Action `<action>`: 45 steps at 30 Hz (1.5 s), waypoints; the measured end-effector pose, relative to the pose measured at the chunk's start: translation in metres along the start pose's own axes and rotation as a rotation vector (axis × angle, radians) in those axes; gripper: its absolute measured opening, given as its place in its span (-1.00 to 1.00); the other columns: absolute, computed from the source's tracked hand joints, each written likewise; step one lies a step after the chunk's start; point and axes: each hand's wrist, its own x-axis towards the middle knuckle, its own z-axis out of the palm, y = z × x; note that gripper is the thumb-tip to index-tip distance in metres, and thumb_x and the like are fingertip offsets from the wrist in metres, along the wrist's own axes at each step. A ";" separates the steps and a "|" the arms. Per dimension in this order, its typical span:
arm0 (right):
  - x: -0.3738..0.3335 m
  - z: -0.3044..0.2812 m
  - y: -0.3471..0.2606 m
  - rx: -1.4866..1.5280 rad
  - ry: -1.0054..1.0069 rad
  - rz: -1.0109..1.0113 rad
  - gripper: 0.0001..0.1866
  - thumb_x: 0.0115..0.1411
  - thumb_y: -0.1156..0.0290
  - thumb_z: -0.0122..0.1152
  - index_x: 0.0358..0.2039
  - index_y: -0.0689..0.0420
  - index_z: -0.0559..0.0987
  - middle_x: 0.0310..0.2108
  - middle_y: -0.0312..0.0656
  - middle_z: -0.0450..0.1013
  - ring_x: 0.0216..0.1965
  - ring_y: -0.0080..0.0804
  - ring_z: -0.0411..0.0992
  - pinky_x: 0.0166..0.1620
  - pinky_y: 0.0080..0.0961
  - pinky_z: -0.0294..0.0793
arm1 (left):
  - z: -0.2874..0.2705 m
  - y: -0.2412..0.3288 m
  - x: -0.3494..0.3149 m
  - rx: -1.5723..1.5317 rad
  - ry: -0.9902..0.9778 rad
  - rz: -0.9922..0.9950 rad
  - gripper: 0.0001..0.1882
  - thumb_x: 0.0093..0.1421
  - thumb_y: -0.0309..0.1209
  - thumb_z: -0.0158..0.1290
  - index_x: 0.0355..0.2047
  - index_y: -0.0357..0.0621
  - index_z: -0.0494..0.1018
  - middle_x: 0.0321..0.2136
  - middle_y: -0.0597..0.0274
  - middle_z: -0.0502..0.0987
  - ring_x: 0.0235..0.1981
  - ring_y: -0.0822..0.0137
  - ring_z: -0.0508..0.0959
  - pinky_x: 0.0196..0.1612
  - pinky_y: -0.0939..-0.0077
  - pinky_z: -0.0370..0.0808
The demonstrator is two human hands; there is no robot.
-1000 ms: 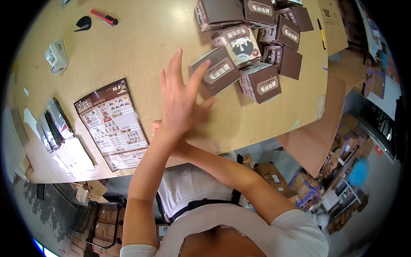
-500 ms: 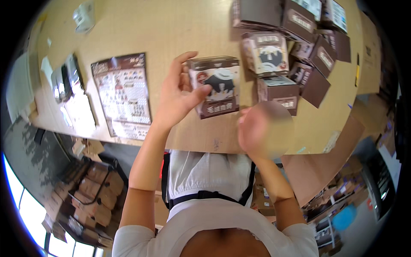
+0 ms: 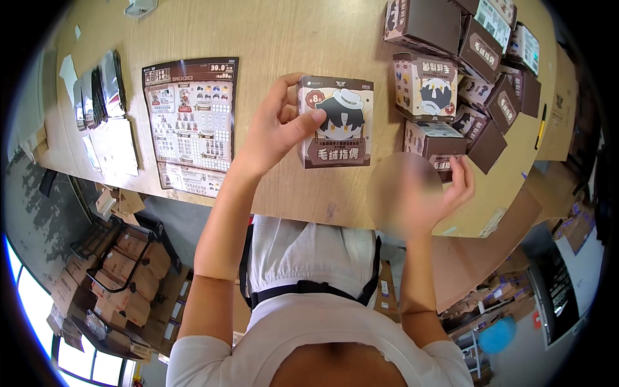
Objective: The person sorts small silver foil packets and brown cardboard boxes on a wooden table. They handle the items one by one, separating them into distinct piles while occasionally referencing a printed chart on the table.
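Note:
My left hand [image 3: 274,132] is closed on a small brown and cream box [image 3: 338,122]. Its thumb lies across the front face, which shows a cartoon head in a white hat. My right hand [image 3: 445,197] is apart from that box, at the near end of the piled boxes. Its visible fingers are spread and slightly curled beside the nearest piled box [image 3: 429,155], and nothing shows in them. A round blurred patch hides the thumb side of this hand. Behind that nearest box stands another matching box [image 3: 425,87].
Several more brown boxes [image 3: 425,26] are heaped at the far right. A printed chart sheet [image 3: 193,129] lies left of my left hand, with silvery packets [image 3: 106,97] beyond it. A yellow and black pen-like item [image 3: 540,126] lies near the table's right edge. Cartons [image 3: 126,264] stand below, left.
My right hand has moved right, from beside the held box to the piled boxes, and its fingers have spread. The left-held box now faces me more squarely. The view has shifted slightly.

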 end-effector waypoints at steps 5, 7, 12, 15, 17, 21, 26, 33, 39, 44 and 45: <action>0.005 0.001 0.013 -0.106 -0.014 0.079 -0.37 -0.21 0.29 0.33 -0.09 0.15 0.34 0.00 0.01 0.09 0.05 0.00 0.05 0.05 -0.14 0.05 | -0.003 0.002 -0.001 -0.019 0.005 -0.011 -0.42 -0.01 -0.45 0.08 -0.01 -0.35 0.09 -0.33 0.17 0.42 -0.39 0.52 0.42 -0.34 0.69 0.39; -0.001 -0.001 0.017 0.019 -0.071 0.099 -0.42 -0.22 0.36 0.32 -0.12 0.16 0.37 0.00 0.01 0.09 0.03 -0.03 0.10 0.03 -0.20 0.13 | -0.007 -0.001 -0.002 -0.003 0.052 0.002 -0.42 -0.02 -0.45 0.08 -0.01 -0.32 0.10 -0.34 0.19 0.42 -0.40 0.53 0.42 -0.34 0.71 0.38; 0.010 -0.012 0.011 0.098 -0.104 0.205 -0.48 -0.27 0.47 0.30 -0.19 0.16 0.41 -0.06 0.03 0.19 -0.07 -0.13 0.24 -0.05 -0.38 0.26 | -0.019 -0.007 -0.001 0.168 0.087 0.031 -0.41 -0.07 -0.47 0.08 -0.01 -0.25 0.13 -0.37 0.28 0.39 -0.42 0.58 0.39 -0.36 0.75 0.36; 0.018 -0.022 0.009 0.337 -0.112 0.262 -0.56 -0.14 0.37 0.23 -0.21 0.24 0.41 -0.15 0.00 0.29 -0.13 -0.26 0.29 -0.10 -0.47 0.27 | -0.012 -0.003 -0.003 0.176 0.114 0.107 -0.42 -0.06 -0.43 0.07 -0.01 -0.23 0.13 -0.32 0.25 0.37 -0.38 0.55 0.40 -0.32 0.73 0.36; 0.019 -0.022 0.001 0.681 -0.212 0.470 -0.59 -0.04 0.27 0.14 -0.23 0.29 0.40 -0.20 -0.05 0.34 -0.18 -0.35 0.32 -0.14 -0.54 0.27 | -0.013 -0.003 -0.004 0.082 0.092 0.128 -0.38 -0.10 -0.44 0.07 0.01 -0.21 0.12 -0.21 0.19 0.34 -0.25 0.46 0.40 -0.18 0.66 0.35; 0.019 -0.015 -0.010 1.197 -0.235 0.861 -0.51 0.06 0.11 0.00 -0.25 0.36 0.38 -0.25 -0.13 0.35 -0.27 -0.48 0.33 -0.18 -0.61 0.28 | -0.027 -0.010 -0.004 -0.227 0.044 0.024 -0.30 -0.23 -0.57 0.04 0.01 -0.19 0.10 -0.12 0.16 0.29 -0.11 0.38 0.33 -0.07 0.54 0.29; 0.036 0.005 -0.027 0.704 -0.196 -0.031 -0.50 -0.21 0.18 0.30 -0.30 0.24 0.45 -0.23 -0.08 0.32 -0.25 -0.28 0.34 -0.19 -0.44 0.34 | -0.043 -0.003 -0.011 0.177 0.099 0.183 -0.24 -0.34 -0.69 -0.01 -0.02 -0.11 0.08 -0.14 0.20 0.24 -0.08 0.39 0.26 -0.02 0.60 0.20; 0.028 0.047 -0.037 0.735 -0.397 -0.415 -0.26 -0.41 0.44 0.41 -0.09 0.01 0.35 -0.05 -0.09 0.18 -0.02 -0.08 0.22 -0.04 -0.28 0.33 | -0.065 -0.006 -0.013 0.259 -0.001 0.269 -0.34 -0.40 -0.87 -0.16 -0.23 -0.02 0.11 0.04 0.20 0.15 0.04 0.33 0.19 0.05 0.53 0.17; 0.055 0.029 -0.022 0.539 -0.368 -0.388 -0.33 -0.29 0.36 0.35 -0.08 0.04 0.31 -0.04 -0.04 0.15 0.02 -0.01 0.14 0.03 -0.18 0.19 | -0.062 -0.009 -0.019 0.453 0.043 0.240 -0.44 -0.46 -0.83 -0.20 -0.39 -0.02 0.09 0.08 0.21 0.14 -0.10 0.39 0.22 -0.15 0.67 0.20; 0.062 0.042 -0.008 0.097 -0.059 0.043 -0.30 -0.27 0.33 0.36 -0.06 0.06 0.26 0.02 0.05 0.02 0.04 0.05 0.05 0.02 -0.15 0.10 | -0.056 -0.013 -0.025 0.489 0.032 0.271 -0.48 -0.46 -0.80 -0.19 -0.42 -0.03 0.09 0.09 0.22 0.14 -0.42 0.45 0.14 -0.37 0.65 0.17; 0.057 0.053 -0.002 0.032 -0.064 0.034 -0.28 -0.28 0.34 0.37 -0.06 0.06 0.25 0.04 0.08 -0.04 0.03 0.04 0.04 0.02 -0.17 0.11 | -0.058 -0.010 -0.026 0.507 -0.004 0.219 -0.52 -0.45 -0.78 -0.23 -0.44 -0.05 0.09 0.11 0.15 0.11 -0.22 0.40 0.24 -0.18 0.63 0.20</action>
